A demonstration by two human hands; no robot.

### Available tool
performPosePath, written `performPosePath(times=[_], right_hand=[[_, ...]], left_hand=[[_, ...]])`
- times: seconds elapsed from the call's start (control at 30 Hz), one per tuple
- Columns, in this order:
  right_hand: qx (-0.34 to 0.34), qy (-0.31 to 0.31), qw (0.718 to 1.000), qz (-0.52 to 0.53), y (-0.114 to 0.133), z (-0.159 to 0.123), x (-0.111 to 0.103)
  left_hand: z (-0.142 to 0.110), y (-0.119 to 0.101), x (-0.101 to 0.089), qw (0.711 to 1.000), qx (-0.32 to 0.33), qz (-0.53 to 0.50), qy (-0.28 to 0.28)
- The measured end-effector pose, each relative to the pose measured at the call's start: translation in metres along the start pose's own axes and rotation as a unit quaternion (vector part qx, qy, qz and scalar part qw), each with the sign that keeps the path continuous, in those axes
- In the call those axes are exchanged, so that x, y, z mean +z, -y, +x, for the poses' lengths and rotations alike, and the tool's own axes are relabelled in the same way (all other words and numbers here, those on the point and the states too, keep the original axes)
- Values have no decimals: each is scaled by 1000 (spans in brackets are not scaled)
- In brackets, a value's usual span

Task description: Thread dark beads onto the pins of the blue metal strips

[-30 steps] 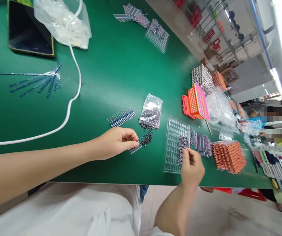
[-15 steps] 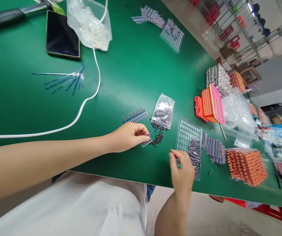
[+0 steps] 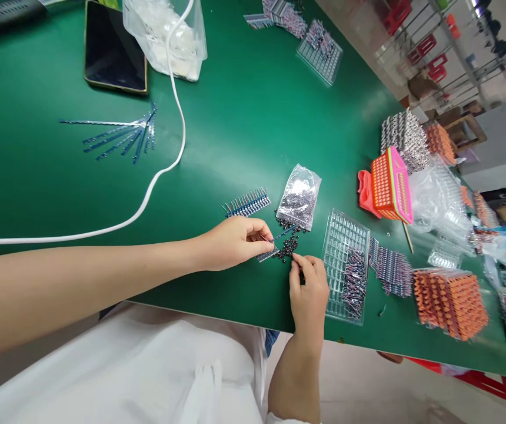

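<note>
My left hand [image 3: 234, 241] is closed in a pinch on a short blue strip of pins [image 3: 269, 253] lying on the green table [image 3: 235, 129]. My right hand [image 3: 308, 290] has its fingertips pinched at a small pile of dark beads [image 3: 287, 247] beside that strip; what they hold is too small to see. A clear bag of more beads [image 3: 299, 197] lies just behind the pile. To the right sits a clear plastic tray [image 3: 343, 262] partly filled with finished pieces. Another blue pin strip [image 3: 247, 203] lies behind my left hand.
A white cable [image 3: 156, 174] curves across the table. A phone [image 3: 112, 50], a clear plastic bag [image 3: 165, 32] and loose blue strips [image 3: 120, 135] lie at the back left. At the right are a pink-orange basket [image 3: 388, 185], orange parts [image 3: 449, 300] and more trays.
My right hand left the clear tray and moved left to the bead pile, closing into a pinch. My left hand kept its grip on the blue strip.
</note>
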State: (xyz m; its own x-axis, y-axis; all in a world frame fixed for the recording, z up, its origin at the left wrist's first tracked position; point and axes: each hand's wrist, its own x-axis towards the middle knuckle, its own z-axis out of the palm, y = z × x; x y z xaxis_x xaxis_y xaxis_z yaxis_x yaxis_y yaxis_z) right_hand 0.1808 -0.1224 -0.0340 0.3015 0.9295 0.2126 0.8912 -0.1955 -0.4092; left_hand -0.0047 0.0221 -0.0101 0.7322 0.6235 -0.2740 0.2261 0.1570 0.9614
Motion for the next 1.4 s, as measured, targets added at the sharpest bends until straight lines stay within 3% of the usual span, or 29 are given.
performPosePath(times=[0.23, 0.57, 0.77, 1.03, 1.4], right_hand=[[6, 22, 999, 40, 7, -16, -3], [28, 24, 997, 63, 5, -17, -5], [-18, -22, 999, 43, 4, -22, -4], [-91, -36, 995, 1, -3, -27, -3], [-113, -34, 993, -23, -8, -29, -1]], left_hand=[[1, -1, 1, 1000, -6, 0, 1], [0, -2, 0, 1000, -10, 27, 1], [1, -2, 0, 1000, -9, 20, 1], [1, 0, 0, 1000, -6, 19, 4], [1, -2, 0, 1000, -3, 25, 7]])
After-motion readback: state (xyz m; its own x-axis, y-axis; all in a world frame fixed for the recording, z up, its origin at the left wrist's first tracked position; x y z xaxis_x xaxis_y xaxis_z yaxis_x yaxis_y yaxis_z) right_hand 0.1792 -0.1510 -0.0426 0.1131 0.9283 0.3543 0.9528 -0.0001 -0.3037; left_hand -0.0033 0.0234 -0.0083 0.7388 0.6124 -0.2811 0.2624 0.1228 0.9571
